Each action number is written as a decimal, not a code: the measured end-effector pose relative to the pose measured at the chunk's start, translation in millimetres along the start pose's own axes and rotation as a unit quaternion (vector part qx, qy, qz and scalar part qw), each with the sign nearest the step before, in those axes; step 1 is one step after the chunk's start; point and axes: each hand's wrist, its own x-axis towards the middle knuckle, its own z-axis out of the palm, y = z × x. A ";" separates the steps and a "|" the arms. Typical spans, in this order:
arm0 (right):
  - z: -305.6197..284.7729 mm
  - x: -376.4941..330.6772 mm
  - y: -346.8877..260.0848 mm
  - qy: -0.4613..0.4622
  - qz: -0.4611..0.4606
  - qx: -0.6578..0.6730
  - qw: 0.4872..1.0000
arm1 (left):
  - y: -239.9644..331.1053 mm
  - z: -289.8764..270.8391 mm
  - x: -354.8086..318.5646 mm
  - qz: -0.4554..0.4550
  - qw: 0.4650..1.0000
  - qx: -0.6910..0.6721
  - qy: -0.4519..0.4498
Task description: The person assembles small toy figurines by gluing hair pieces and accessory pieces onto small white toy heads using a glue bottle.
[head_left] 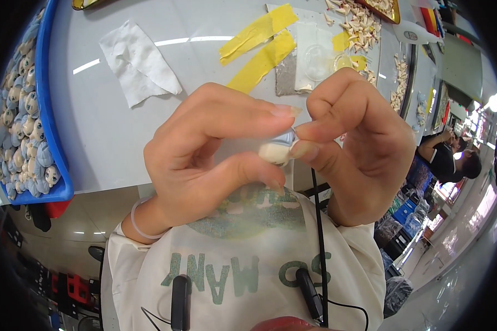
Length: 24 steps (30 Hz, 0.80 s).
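Nearest the camera, at 6 o'clock, is the person's cream shirt (243, 270) with green lettering, and a black cable (318, 231) runs up it. Just above, at the picture's centre, both hands meet. The left hand (204, 160) curls from 8 o'clock, thumb and forefinger closing round a small figure (276, 148), cream with a pale blue and white part; a clear band (139, 220) sits on that wrist. The right hand (359, 149) comes in from 4 o'clock and pinches the same figure from the other side with thumb and fingertips. So the figure is held between both hands, above the near edge of the counter (110, 138).

Farther out on the counter, at 11 o'clock, lies a crumpled white tissue (139, 60). At 12 o'clock, yellow tape strips (259, 41) hold down a grey and white pad (298, 69). At 1 o'clock lies a heap of small cream scraps (361, 25). At 9 o'clock, a blue tray (48, 99) holds many small blue and cream figures (22, 121). Far off at 3 o'clock, another person (450, 154) in dark clothes sits bent over.
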 end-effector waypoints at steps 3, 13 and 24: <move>-3.1 3.7 0.4 -0.010 -0.018 0.002 1.000 | 1.3 1.5 -0.5 -0.025 0.997 -0.067 0.023; -9.3 14.0 12.2 -0.017 -0.174 -0.050 0.983 | 6.7 3.2 0.5 -0.089 0.986 -0.138 0.022; -4.8 6.3 11.9 0.016 -0.110 -0.025 0.993 | -0.4 -0.6 0.2 -0.025 0.998 -0.062 0.002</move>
